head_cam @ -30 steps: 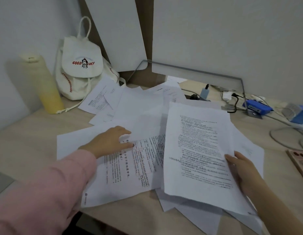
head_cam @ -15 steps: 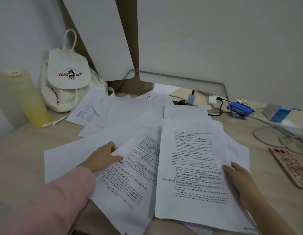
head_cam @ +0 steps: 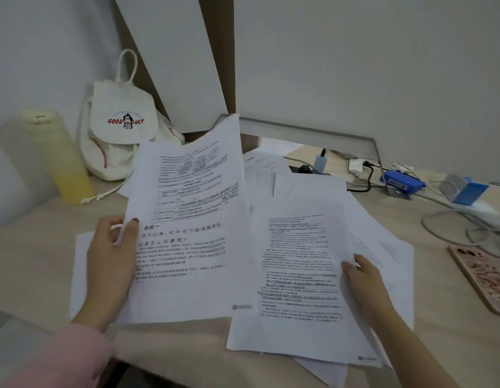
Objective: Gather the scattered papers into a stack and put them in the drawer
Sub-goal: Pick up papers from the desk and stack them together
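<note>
My left hand grips the left edge of a printed sheet and holds it lifted and tilted above the desk. My right hand holds the right edge of a second printed sheet that lies on a small stack near the desk's front edge. More white papers lie scattered behind and beneath these two, and one blank sheet lies under my left hand. No drawer is in view.
A white drawstring bag and a yellow bottle stand at the back left. Cables, a blue box and chargers crowd the back right. A phone in a pink case lies at the right edge.
My left hand has picked the printed sheet up off the desk and raised it, tilted. My right hand keeps hold of its sheet. The view has shifted.
</note>
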A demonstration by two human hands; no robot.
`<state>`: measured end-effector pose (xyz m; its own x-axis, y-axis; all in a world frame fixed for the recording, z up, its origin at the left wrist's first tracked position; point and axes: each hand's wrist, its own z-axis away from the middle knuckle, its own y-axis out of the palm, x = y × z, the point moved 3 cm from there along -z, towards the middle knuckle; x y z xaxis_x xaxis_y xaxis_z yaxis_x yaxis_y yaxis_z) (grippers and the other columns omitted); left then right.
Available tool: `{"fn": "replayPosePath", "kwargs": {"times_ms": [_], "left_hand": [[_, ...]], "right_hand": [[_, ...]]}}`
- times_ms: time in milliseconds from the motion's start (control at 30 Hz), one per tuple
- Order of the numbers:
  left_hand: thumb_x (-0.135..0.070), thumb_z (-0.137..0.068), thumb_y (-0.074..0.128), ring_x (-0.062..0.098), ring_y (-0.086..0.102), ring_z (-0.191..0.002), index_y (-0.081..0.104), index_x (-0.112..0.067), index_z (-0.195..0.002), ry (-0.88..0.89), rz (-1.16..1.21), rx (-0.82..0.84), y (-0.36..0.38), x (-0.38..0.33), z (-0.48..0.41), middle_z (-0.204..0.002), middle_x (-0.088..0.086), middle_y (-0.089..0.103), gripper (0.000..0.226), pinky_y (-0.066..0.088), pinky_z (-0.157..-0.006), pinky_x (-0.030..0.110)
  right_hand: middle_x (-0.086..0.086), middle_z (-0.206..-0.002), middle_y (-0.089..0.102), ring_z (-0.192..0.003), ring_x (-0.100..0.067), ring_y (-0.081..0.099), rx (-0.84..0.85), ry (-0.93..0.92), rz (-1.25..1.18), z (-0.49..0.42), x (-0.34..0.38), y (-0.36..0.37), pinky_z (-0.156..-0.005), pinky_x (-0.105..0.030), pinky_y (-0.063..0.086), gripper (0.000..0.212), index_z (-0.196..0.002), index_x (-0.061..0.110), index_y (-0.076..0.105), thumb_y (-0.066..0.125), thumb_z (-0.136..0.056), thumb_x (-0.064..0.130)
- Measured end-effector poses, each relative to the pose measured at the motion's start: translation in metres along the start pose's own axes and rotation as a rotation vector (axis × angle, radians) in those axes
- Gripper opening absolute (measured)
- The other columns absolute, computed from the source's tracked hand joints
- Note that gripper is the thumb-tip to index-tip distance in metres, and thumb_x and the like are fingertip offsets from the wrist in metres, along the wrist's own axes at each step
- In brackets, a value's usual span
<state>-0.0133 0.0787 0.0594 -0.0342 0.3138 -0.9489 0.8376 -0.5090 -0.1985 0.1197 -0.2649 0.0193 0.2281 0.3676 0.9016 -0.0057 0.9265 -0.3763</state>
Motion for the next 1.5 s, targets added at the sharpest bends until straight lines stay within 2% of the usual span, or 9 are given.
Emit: {"fn": "replayPosePath", "kwargs": {"times_ms": [200, 333, 400, 567, 700, 833, 1033, 1133, 1500], "left_hand": [[-0.025, -0.095, 0.047, 0.013, 0.054, -0.076, 0.051, -0.01, -0.101, 0.009, -0.127, 0.178, 0.052, 0.009, 0.032, -0.094, 0.006, 0.059, 0.017, 0.039, -0.062, 0.018], [-0.018, -0.095, 0.046, 0.018, 0.048, -0.091, 0.047, -0.011, -0.095, 0.033, -0.26, 0.268, 0.085, 0.024, 0.053, -0.102, 0.003, 0.048, 0.007, 0.042, -0.074, 0.027], [-0.015, -0.094, 0.046, 0.017, 0.043, -0.103, 0.047, -0.008, -0.096, -0.006, -0.292, 0.297, 0.093, 0.033, 0.059, -0.113, 0.002, 0.039, 0.008, 0.039, -0.09, 0.03], [-0.024, -0.089, 0.045, 0.018, 0.047, -0.11, 0.052, -0.003, -0.085, -0.147, -0.208, 0.403, 0.098, 0.05, 0.073, -0.116, -0.001, 0.043, 0.023, 0.043, -0.09, 0.033], [-0.022, -0.077, 0.049, 0.023, 0.063, -0.078, 0.058, 0.004, -0.075, -0.249, -0.038, 0.437, 0.091, 0.054, 0.07, -0.087, 0.02, 0.061, 0.028, 0.047, -0.062, 0.028], [-0.025, -0.084, 0.067, 0.018, 0.059, -0.108, 0.042, -0.021, -0.127, -0.424, 0.204, 0.482, 0.079, 0.038, 0.071, -0.121, -0.003, 0.054, 0.05, 0.047, -0.092, 0.036], [-0.039, -0.072, 0.076, 0.024, 0.065, -0.105, 0.047, -0.02, -0.13, -0.588, 0.36, 0.613, 0.08, 0.026, 0.065, -0.125, 0.002, 0.061, 0.067, 0.049, -0.095, 0.047], [-0.034, -0.077, 0.072, 0.028, 0.069, -0.098, 0.057, -0.015, -0.118, -0.587, 0.357, 0.687, 0.089, 0.02, 0.071, -0.111, 0.009, 0.07, 0.047, 0.052, -0.091, 0.049], [-0.031, -0.083, 0.063, 0.03, 0.064, -0.109, 0.062, -0.012, -0.121, -0.687, 0.537, 0.832, 0.094, 0.007, 0.067, -0.117, 0.012, 0.068, 0.042, 0.041, -0.102, 0.048]], "right_hand": [[-0.004, -0.083, 0.066, -0.071, -0.02, 0.063, 0.181, 0.104, -0.172, 0.014, 0.002, 0.029, -0.05, -0.025, 0.047, 0.019, -0.096, 0.012, 0.059, 0.04, -0.095, 0.007], [-0.022, -0.107, 0.067, -0.088, -0.03, 0.064, 0.285, 0.215, -0.359, 0.015, -0.014, 0.039, -0.075, -0.035, 0.052, 0.031, -0.11, -0.002, 0.06, 0.043, -0.097, 0.02], [-0.009, -0.101, 0.072, -0.09, -0.025, 0.066, 0.318, 0.204, -0.461, 0.016, -0.018, 0.039, -0.075, -0.037, 0.054, 0.034, -0.104, 0.013, 0.065, 0.041, -0.097, 0.036], [-0.003, -0.12, 0.063, -0.111, -0.026, 0.06, 0.36, 0.172, -0.458, 0.022, -0.019, 0.047, -0.099, -0.049, 0.045, 0.044, -0.125, 0.021, 0.054, 0.052, -0.089, 0.047], [-0.018, -0.108, 0.069, -0.097, -0.035, 0.066, 0.323, 0.094, -0.532, 0.023, -0.012, 0.039, -0.082, -0.044, 0.053, 0.027, -0.114, 0.005, 0.057, 0.043, -0.093, -0.001], [-0.01, -0.109, 0.072, -0.097, -0.028, 0.069, 0.416, -0.013, -0.546, 0.022, 0.002, 0.023, -0.077, -0.038, 0.059, 0.03, -0.119, 0.016, 0.058, 0.048, -0.093, 0.008], [-0.008, -0.116, 0.069, -0.106, -0.03, 0.065, 0.481, -0.014, -0.603, 0.015, 0.012, 0.012, -0.092, -0.048, 0.051, 0.034, -0.124, 0.021, 0.056, 0.049, -0.092, 0.013], [-0.008, -0.121, 0.066, -0.111, -0.03, 0.062, 0.508, 0.005, -0.611, 0.013, 0.01, 0.012, -0.098, -0.049, 0.046, 0.038, -0.129, 0.021, 0.052, 0.051, -0.091, 0.014], [-0.007, -0.117, 0.068, -0.106, -0.027, 0.066, 0.572, -0.046, -0.621, 0.005, 0.028, 0.005, -0.086, -0.04, 0.054, 0.034, -0.124, 0.018, 0.056, 0.047, -0.092, 0.014]]}}
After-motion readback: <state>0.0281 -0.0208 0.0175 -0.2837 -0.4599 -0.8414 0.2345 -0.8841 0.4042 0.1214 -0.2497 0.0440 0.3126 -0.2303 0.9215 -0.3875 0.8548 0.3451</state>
